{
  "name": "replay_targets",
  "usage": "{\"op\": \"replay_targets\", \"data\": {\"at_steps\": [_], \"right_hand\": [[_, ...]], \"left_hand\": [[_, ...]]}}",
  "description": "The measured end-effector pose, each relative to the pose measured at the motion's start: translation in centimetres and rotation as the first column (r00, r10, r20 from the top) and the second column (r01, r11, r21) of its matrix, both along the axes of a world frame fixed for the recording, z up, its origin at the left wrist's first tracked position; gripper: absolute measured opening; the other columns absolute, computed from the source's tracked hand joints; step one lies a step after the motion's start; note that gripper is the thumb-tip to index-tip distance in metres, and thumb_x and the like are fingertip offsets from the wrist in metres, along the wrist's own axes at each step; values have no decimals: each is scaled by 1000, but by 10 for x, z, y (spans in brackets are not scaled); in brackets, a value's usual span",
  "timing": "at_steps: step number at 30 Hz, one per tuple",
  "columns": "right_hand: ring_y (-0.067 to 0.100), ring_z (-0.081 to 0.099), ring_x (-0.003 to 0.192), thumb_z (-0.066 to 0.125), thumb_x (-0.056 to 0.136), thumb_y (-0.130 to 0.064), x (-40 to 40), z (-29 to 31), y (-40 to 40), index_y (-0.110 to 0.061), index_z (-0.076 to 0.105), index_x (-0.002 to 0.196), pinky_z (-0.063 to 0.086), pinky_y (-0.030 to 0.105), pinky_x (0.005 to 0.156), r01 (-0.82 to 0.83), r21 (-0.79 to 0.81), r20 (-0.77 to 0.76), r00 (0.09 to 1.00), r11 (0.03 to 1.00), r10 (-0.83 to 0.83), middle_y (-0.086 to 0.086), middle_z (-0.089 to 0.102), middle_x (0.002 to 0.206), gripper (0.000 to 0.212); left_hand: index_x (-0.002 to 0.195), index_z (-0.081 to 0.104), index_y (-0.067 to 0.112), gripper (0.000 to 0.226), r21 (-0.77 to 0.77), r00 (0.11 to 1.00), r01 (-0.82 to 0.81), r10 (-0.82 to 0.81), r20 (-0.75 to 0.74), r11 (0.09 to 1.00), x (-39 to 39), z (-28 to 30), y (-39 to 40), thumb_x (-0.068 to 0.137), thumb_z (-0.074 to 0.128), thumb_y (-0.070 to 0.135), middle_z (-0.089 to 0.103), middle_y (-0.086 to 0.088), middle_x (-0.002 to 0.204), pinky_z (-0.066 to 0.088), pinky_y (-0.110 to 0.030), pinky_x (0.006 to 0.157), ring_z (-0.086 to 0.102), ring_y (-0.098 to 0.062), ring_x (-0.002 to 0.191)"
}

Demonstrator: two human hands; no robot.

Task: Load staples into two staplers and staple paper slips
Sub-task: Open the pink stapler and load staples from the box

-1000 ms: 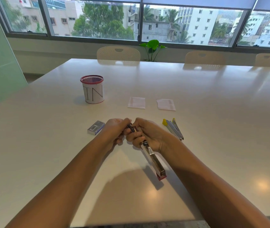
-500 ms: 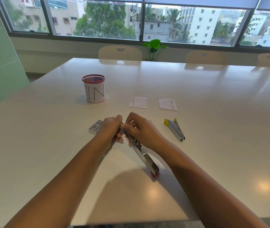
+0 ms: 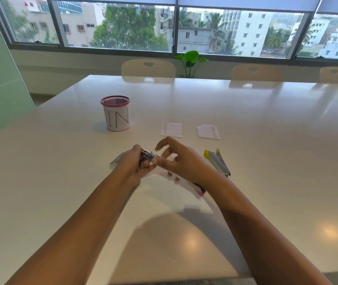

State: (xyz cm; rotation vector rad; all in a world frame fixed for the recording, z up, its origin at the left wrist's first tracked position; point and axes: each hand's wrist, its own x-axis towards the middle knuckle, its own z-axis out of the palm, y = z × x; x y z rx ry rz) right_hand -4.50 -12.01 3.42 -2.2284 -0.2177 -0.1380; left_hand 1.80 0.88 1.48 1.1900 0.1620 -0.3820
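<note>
Stapler in hand: red-ended stapler (image 3: 148, 156), metal front end visible between the two hands; the red rear end shows blurred under the right wrist.
Left hand: left hand (image 3: 136, 166) closed around the stapler's front end, fingers curled under it.
Right hand: right hand (image 3: 181, 161) spread, fingers fanned and lifted, thumb tip just at the metal end; blurred, so contact cannot be confirmed.
Change from earlier frame: half a second ago the right hand was wrapped over the stapler, which lay long and angled down toward the body; now that hand has opened and the stapler body is largely hidden or smeared.
Second stapler: yellow-ended stapler (image 3: 218, 161) lying on the table (image 3: 266, 140) just right of the right hand, unmoved.
Staple box: small grey box (image 3: 115, 162) touching or just behind the left hand, partly hidden, same place as before.
Paper slips: two white slips (image 3: 171, 130) (image 3: 208, 132) beyond the hands, apart from each other, unchanged.
Cup: mesh cup (image 3: 116, 113) with red rim, beyond and left of the left hand, unchanged.
</note>
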Motion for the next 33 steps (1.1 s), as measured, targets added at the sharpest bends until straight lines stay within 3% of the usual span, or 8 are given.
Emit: {"op": "replay_targets", "data": {"at_steps": [2, 5, 11, 15, 20, 25, 29, 33], "right_hand": [[8, 61, 56, 66, 80, -42, -5, 10, -10, -31, 45, 123, 53, 23, 54, 59, -19, 31, 998, 998, -58, -9, 65, 94, 49], [5, 62, 55, 66, 82, -36, -6, 20, -22, -25, 50, 122, 53, 20, 50, 176, 273, 40, 980, 946, -194, -1, 68, 91, 45], [9, 65, 78, 60, 88, -23, 1, 17, -29, -12, 51, 126, 54, 17, 66, 166, 869, -82, 977, 466, -195, 1, 66, 93, 41], [3, 61, 67, 58, 90, -24, 6, 8, -24, -12, 59, 120, 50, 13, 58, 292, 631, -34, 936, 719, -351, -6, 65, 84, 33], [6, 57, 74, 65, 84, -37, 10, 4, -26, -20, 59, 119, 49, 25, 71, 415, 278, 157, 870, 866, -468, -12, 61, 86, 40], [10, 50, 89, 72, 76, -42, 8, 0, -30, -23, 56, 124, 35, 10, 65, 361, -32, 192, 917, 932, -349, -6, 55, 105, 54], [7, 50, 73, 61, 87, -35, 13, -5, -33, -21, 65, 95, 34, 14, 58, 435, 62, 278, 857, 898, -434, -5, 61, 88, 17], [4, 53, 56, 43, 98, -29, 17, -3, -33, -16, 56, 97, 41, 14, 51, 512, 335, 178, 790, 791, -587, -1, 62, 80, 18]], "left_hand": [[72, 43, 5, 30, -114, 996, -77, 70, -63, 990, 5, 0, 5, 98, 34, 17, 49, -5, 41, 46, -20, 33, 42, -4, 25], [69, 38, 7, 35, -264, 982, -175, 149, -116, 948, 8, 0, 6, 99, 31, 21, 46, 0, 29, 48, -22, 33, 48, -4, 26], [66, 44, 3, 43, -437, 996, -1, -37, -79, 899, -9, 2, -15, 99, 32, 28, 58, -8, 40, 53, -23, 41, 63, -12, 41], [90, 54, -3, 32, -358, 977, 194, -212, -12, 914, -17, 0, -18, 98, 36, 22, 67, -17, 65, 56, -26, 47, 67, -16, 50], [93, 51, -2, 25, -267, 972, 234, -230, 44, 935, -20, 2, -19, 99, 35, 17, 69, -18, 67, 57, -27, 50, 68, -18, 52], [99, 50, 1, 21, -200, 965, 251, -230, 124, 947, -18, 1, -15, 98, 36, 17, 72, -14, 71, 58, -28, 55, 69, -17, 57], [87, 53, 0, 27, -244, 964, 264, -248, 97, 933, -19, 1, -15, 98, 35, 17, 71, -17, 73, 58, -27, 53, 69, -18, 56], [97, 53, -6, 26, -285, 944, 328, -323, 68, 900, -18, 3, -12, 95, 33, 10, 71, -20, 76, 58, -27, 53, 68, -19, 57]]}}
